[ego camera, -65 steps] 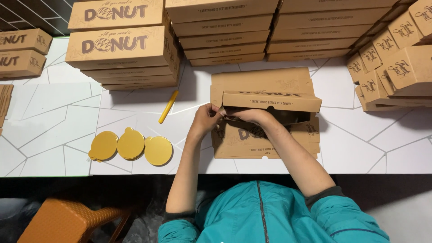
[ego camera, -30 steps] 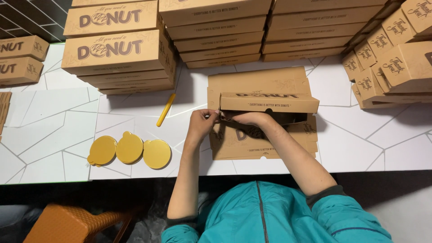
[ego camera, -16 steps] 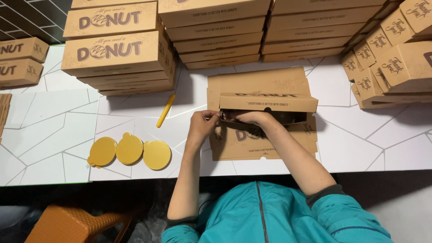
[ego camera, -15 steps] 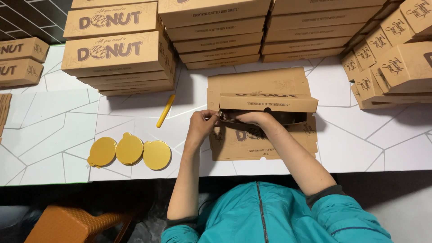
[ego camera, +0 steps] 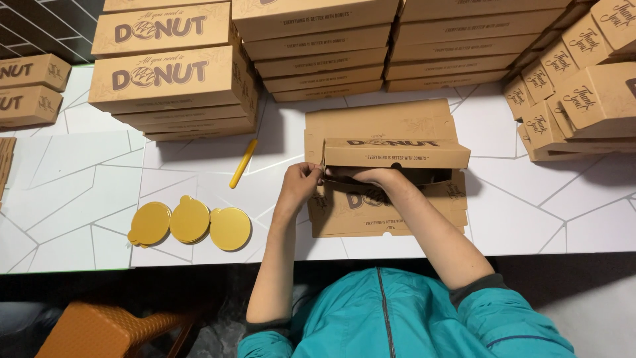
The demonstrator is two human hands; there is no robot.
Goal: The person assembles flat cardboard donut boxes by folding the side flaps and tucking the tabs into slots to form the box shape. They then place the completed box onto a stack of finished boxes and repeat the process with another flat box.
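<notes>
white tabletop (ego camera: pixel 79 166) with thin grey angular lines carries everything, and a dark gap runs along its near edge. stacks of finished brown boxes (ego camera: pixel 172 73) line the far edge, more leaning at the far right corner (ego camera: pixel 583 86). near the middle of the near edge lies a half-folded brown cardboard box (ego camera: pixel 391 152), one long wall raised, resting on flat cardboard blanks (ego camera: pixel 391 219) beneath it. the left hand (ego camera: pixel 299 184) pinches the box's left end flap, fingers curled tight on the card. the right hand (ego camera: pixel 381 178) is tucked under the raised wall into the dark hollow of the box, fingers bent against the inner card; how far they are spread cannot be told. left of the hands three round gold discs (ego camera: pixel 190 224) overlap in a row near the near edge. a yellow stick (ego camera: pixel 243 162) lies slanted between discs and stacks.
</notes>
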